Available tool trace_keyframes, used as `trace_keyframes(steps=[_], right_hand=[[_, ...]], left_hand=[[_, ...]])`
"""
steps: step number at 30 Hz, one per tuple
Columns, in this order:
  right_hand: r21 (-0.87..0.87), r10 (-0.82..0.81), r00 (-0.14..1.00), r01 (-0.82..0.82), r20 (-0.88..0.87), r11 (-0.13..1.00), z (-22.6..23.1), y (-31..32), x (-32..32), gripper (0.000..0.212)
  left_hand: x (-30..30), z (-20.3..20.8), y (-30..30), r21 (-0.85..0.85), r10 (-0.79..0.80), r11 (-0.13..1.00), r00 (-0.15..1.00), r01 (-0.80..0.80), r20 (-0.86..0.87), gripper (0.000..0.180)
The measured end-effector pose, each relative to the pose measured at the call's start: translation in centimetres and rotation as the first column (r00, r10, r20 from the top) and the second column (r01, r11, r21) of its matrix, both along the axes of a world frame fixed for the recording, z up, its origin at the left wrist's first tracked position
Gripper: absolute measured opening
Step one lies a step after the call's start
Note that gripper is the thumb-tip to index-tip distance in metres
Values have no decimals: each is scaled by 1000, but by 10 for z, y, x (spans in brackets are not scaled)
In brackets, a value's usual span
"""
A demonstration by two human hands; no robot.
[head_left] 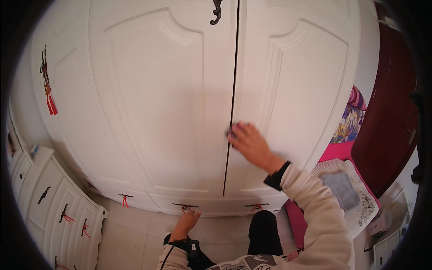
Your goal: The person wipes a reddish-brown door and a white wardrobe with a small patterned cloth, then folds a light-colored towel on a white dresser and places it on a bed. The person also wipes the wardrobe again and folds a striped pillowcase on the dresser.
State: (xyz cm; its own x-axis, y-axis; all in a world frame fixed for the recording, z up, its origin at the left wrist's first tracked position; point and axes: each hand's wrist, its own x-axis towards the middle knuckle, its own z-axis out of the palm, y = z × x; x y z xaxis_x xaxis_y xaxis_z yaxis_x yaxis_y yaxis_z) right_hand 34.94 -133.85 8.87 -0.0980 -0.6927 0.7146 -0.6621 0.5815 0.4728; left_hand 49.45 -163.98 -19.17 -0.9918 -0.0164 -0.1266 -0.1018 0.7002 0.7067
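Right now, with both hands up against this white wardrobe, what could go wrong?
The right hand is at the dark gap between the doors, so fingers might get pinched if a door shifts. The left hand is close to the red ribbon on a drawer handle, which could snag a finger. One knee is near the drawer front, so a drawer sliding out might bump it.

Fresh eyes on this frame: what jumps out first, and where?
First, the big white wardrobe across the middle, with the right hand at its dark seam, over a small dark thing too blurred to name. Then the red tassel hanging at the far left and the dark red door at the far right. Lower down, the left hand is close to a drawer handle.
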Motion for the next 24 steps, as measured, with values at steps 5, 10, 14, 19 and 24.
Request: trace_keyframes(steps=[5,10,14,19,24], right_hand=[[-233,-34,966,-28,-257,972,137,-8,-19,55],[-441,-129,924,-46,-359,896,196,-8,-23,64],[-380,-123,945,-1,-303,925,149,-8,-23,62],[-168,-73,991,53,-114,984,23,1,-12,48],[198,-183,980,164,77,966,-104,19,20,45]], left_hand=[[-1,-3,0,6,-10,1000,1000,10,-25,64],[-1,-5,-2,13,19,1000,999,-19,-26,67],[-1,-1,0,10,29,1000,999,-30,27,67],[-1,4,3,0,22,1000,998,-22,62,66],[2,8,8,-43,-29,999,998,32,58,66]])
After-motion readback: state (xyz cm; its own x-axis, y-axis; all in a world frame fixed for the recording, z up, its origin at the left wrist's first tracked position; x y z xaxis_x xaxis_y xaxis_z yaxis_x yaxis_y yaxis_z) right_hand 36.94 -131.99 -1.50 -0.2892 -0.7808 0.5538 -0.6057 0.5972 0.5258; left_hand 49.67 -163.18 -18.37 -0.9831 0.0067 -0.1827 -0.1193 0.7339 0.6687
